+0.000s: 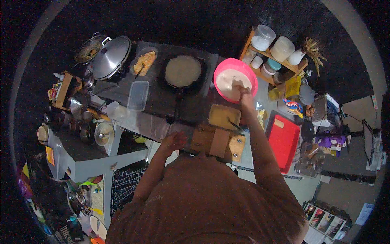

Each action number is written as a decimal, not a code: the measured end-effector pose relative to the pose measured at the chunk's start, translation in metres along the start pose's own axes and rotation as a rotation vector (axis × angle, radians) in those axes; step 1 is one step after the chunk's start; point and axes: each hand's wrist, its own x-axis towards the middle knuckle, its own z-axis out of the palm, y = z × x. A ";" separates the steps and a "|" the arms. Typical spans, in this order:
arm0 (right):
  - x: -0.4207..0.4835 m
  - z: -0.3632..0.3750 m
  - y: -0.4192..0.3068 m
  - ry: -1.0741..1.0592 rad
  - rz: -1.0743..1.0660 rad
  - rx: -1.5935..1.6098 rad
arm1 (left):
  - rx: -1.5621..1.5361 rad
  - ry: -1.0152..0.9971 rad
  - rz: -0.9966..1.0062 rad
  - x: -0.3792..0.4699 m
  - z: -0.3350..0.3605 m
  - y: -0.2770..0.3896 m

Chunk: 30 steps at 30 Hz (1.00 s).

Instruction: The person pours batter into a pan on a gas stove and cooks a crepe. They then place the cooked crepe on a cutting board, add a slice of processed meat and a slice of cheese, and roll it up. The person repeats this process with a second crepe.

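My right hand [246, 97] reaches over the near rim of a pink basin [217, 85] of pale batter; its fingers are closed around something whose kind I cannot tell. My left hand [175, 141], fingers apart, hangs by the counter's front edge and holds nothing. A black frying pan [179, 103] on the stove holds a thin round pale crepe [183, 70]. Left of it stand a dish of orange-yellow food [146, 62] with a spoon and a rectangular clear plastic container [138, 96]. Below the basin lies a tray of yellowish food [221, 116] with a dark-handled utensil.
A large lidded metal pot [111, 58] stands at the back left. A wooden rack [265, 55] with jars is behind the basin. A red tray [284, 143] lies right of my right arm. Wooden boards [219, 141] are at the counter edge; pot lids [104, 133] stand at left.
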 end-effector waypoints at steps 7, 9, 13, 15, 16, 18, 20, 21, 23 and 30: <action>0.037 0.026 0.002 0.291 0.114 0.585 | 0.424 0.012 0.245 -0.025 -0.028 -0.001; 0.038 0.039 0.027 0.218 0.259 0.553 | -0.273 0.243 -0.047 -0.030 -0.036 -0.001; 0.027 0.052 0.083 0.274 0.388 0.453 | 0.313 0.229 0.311 -0.032 -0.047 -0.015; 0.017 0.044 0.070 0.247 0.433 0.599 | 0.160 0.300 0.259 -0.022 -0.065 -0.028; 0.013 0.035 0.057 0.232 0.454 0.674 | 0.045 0.331 0.211 -0.018 -0.074 -0.033; 0.006 0.014 0.044 0.255 0.382 0.477 | -0.309 0.327 0.009 -0.003 -0.082 -0.024; 0.008 -0.003 0.036 0.294 0.340 0.440 | -0.336 0.290 0.074 0.004 -0.075 -0.021; 0.010 -0.010 0.033 0.323 0.334 0.499 | -0.349 0.269 0.106 0.007 -0.068 -0.019; 0.016 -0.023 0.027 0.383 0.317 0.590 | -0.324 0.282 0.157 0.009 -0.058 -0.015; 0.052 -0.044 0.007 0.557 0.198 0.384 | -0.346 0.281 0.268 0.005 -0.080 -0.031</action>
